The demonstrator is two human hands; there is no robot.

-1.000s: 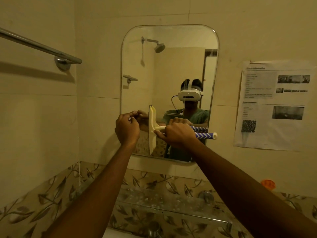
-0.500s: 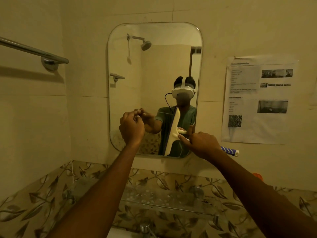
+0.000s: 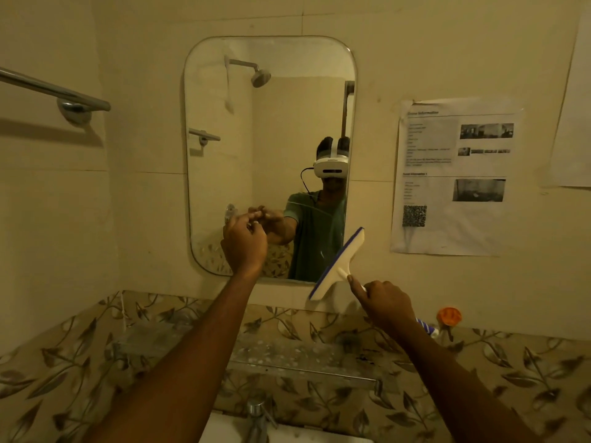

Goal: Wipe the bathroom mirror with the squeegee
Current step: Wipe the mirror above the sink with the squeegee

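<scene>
Squeegee blade tilted, off lower right corner of mirror, over wall; right hand grips handle. Left hand fingers curled before glass, cannot tell if pinching anything. Best next: set blade flat on glass, overlapping strokes, even pressure

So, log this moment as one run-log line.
right hand grips squeegee | blade tilted over mirror lower-right corner | left hand raised, fingers curled, contents unclear
</scene>
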